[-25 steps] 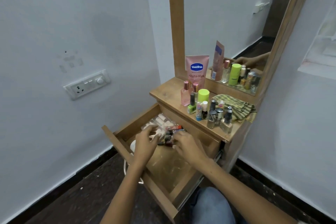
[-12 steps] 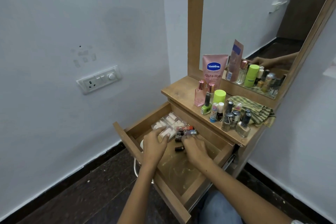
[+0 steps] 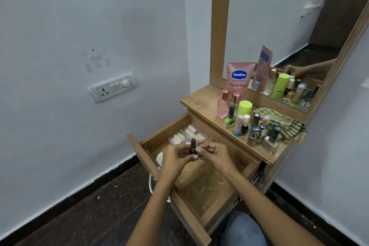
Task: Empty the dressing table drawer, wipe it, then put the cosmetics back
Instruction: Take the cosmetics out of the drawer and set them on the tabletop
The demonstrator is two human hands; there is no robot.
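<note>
Dressing table [image 3: 201,99] with drawer [image 3: 209,185] open. Both hands have risen from its floor: left hand [image 3: 175,159] now grips a dark small bottle [image 3: 193,146] upright; right hand [image 3: 216,153] pinches small items. Emptying continues; a clear case [image 3: 186,134] remains inside.

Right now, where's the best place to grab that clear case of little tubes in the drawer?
Grip the clear case across its two long edges, coming from above: it lies flat against the drawer's back corner, so the sides are walled in.

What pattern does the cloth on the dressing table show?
Green and yellowish stripes on the cloth, seen in the head view.
</note>
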